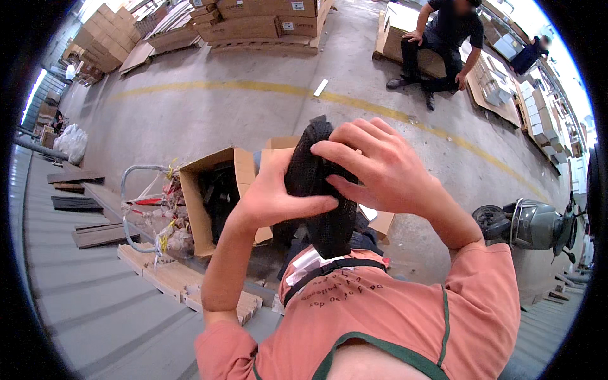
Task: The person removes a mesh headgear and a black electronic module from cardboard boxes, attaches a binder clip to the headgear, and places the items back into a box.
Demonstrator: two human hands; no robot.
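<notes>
A long, narrow black mesh piece (334,229) is held up in front of my chest, between both hands. My left hand (269,193) wraps round its left side, thumb laid across the front. On the upper right, my right hand (380,161) has curled fingers, with the index finger and thumb against the mesh. Its exact kind I cannot make out. Below and left of my hands stands an open cardboard box (195,212) with dark things inside. My lap and part of another carton lie behind the mesh piece.
Left of the box is a metal tube frame (125,183) beside clear plastic bundles (174,218). Corrugated cardboard strips (158,278) lie nearer me. A grey scooter (532,225) stands at right. A person (446,38) sits on a pallet ahead; stacked cartons (263,28) stand far off.
</notes>
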